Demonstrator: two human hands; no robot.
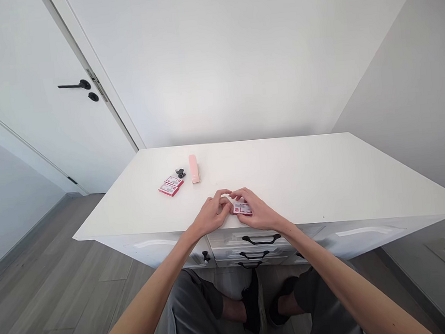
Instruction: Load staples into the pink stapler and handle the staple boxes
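Close to the front edge of the white cabinet top (278, 183), a small red-and-white box (242, 208) with printing on its face lies in my right hand (259, 211), thumb along the near side and fingers over the far side. My left hand (212, 214) has its fingers curled in at the box's left end, closed against it; the exact contact is partly hidden. Further left, two more flat red-and-white boxes (171, 185) lie side by side. Just behind them sits a small black object (180, 173), perhaps a clip or adapter. A long pink box (194, 169) lies to its right.
Below the top are drawers with black handles (261, 240) and cupboard doors with black knobs (206, 257). My legs and dark shoes (253, 303) are beneath my arms. A white door with a black handle (79, 85) stands at left. Walls border the back and right.
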